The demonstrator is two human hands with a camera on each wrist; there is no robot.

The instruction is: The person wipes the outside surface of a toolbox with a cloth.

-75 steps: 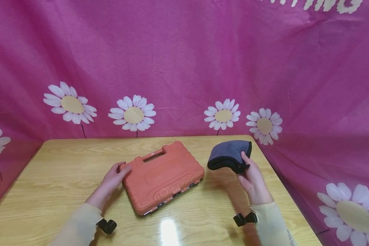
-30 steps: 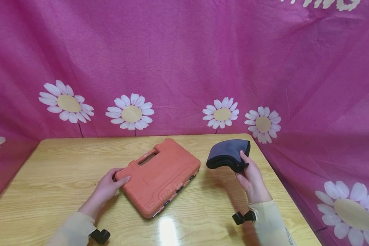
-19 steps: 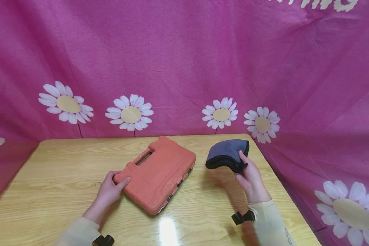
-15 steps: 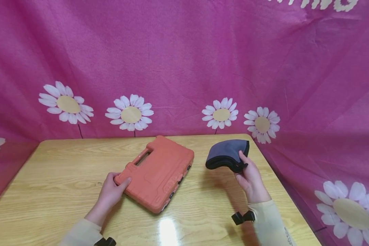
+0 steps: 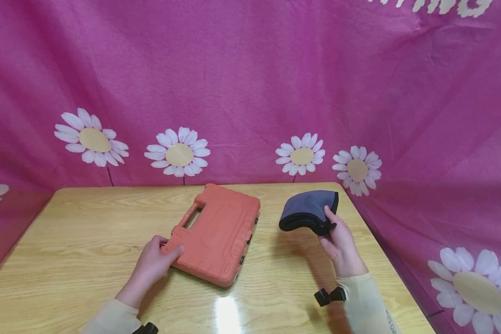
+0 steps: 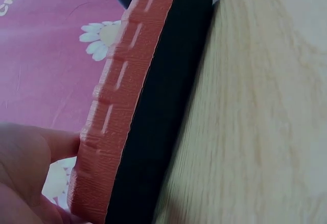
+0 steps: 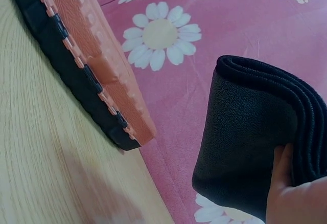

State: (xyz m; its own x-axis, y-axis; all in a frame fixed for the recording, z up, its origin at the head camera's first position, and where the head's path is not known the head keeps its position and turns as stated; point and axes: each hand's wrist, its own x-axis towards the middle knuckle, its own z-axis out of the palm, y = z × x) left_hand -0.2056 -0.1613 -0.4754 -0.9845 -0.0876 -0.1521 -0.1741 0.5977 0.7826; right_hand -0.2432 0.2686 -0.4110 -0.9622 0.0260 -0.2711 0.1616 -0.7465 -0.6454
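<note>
An orange plastic carrying case (image 5: 219,229) with a black lower half lies on the wooden table, its handle side facing left. My left hand (image 5: 150,264) grips its near left corner, thumb over the orange lid. That thumb and corner also show in the left wrist view, where the black base (image 6: 153,91) sits along the tabletop. My right hand (image 5: 343,243) holds a folded blue-grey cloth (image 5: 306,206) with black edging above the table, thumb on top. In the right wrist view the fingers (image 7: 280,170) press against the cloth's underside, and its stacked folds show at the edge.
The wooden table (image 5: 87,222) reaches back to a pink curtain (image 5: 234,93) printed with white daisies. Black hinges (image 5: 249,239) run along the case's right side. A black wrist mount (image 5: 330,296) sits on the right sleeve.
The case has turned counterclockwise on the table: its far end swung left, its near end swung right. My left hand stayed at its corner. The right hand and cloth have barely moved.
</note>
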